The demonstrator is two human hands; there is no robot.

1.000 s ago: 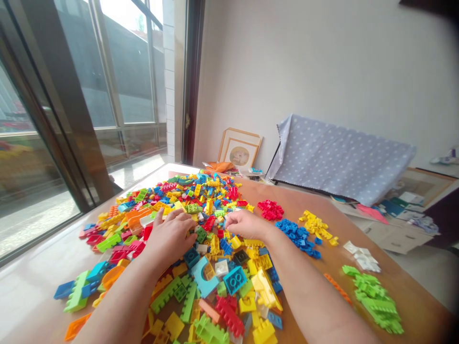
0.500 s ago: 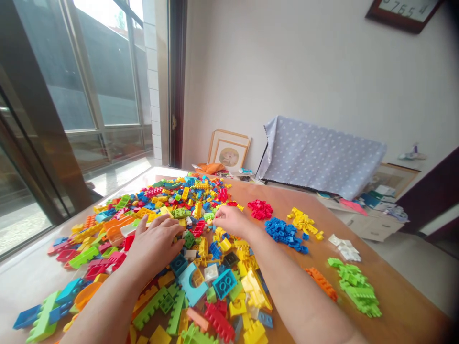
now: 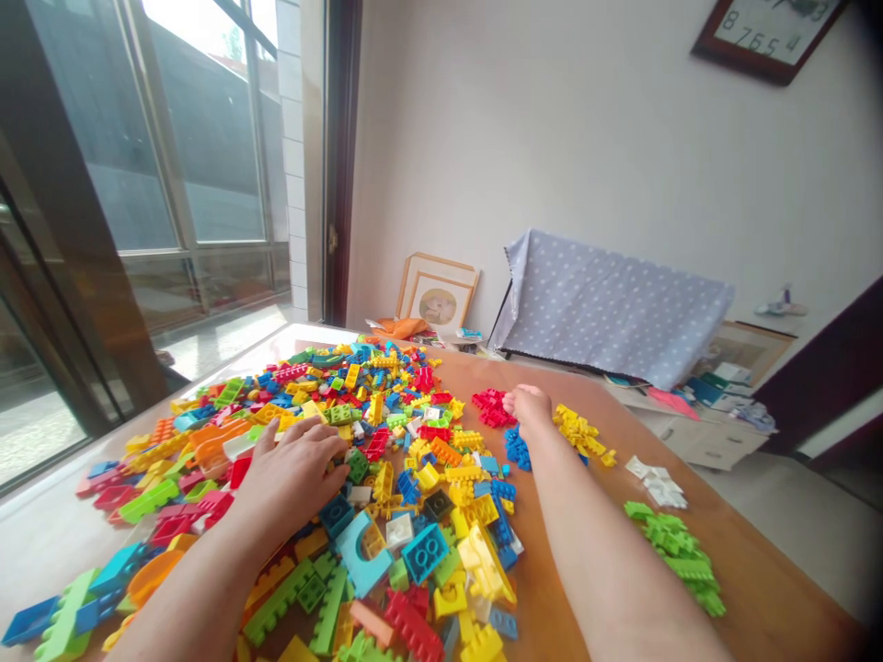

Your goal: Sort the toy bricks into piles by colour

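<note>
A large mixed heap of coloured toy bricks (image 3: 428, 556) spreads over the table. My left hand (image 3: 296, 464) lies on the heap's left part, palm down with fingers apart, holding nothing that I can see. My right hand (image 3: 530, 409) is off the heap, at the right edge of a small pile of red bricks (image 3: 490, 407). Its fingers are curled together, and whatever they hold is hidden. Just below that hand is a pile of blue bricks (image 3: 516, 449), partly covered by my wrist. Yellow bricks (image 3: 583, 432) lie close on its right.
White bricks (image 3: 659, 482) and a pile of green bricks (image 3: 680, 556) lie along the right of the brown table (image 3: 751, 598). Behind stand a cloth-draped object (image 3: 613, 303) and framed pictures (image 3: 438, 299) against the wall. Windows are on the left.
My right hand has moved right, from the mixed heap to the red pile. The right forearm now hides the orange bricks. My left hand stays on the heap; the view has shifted slightly.
</note>
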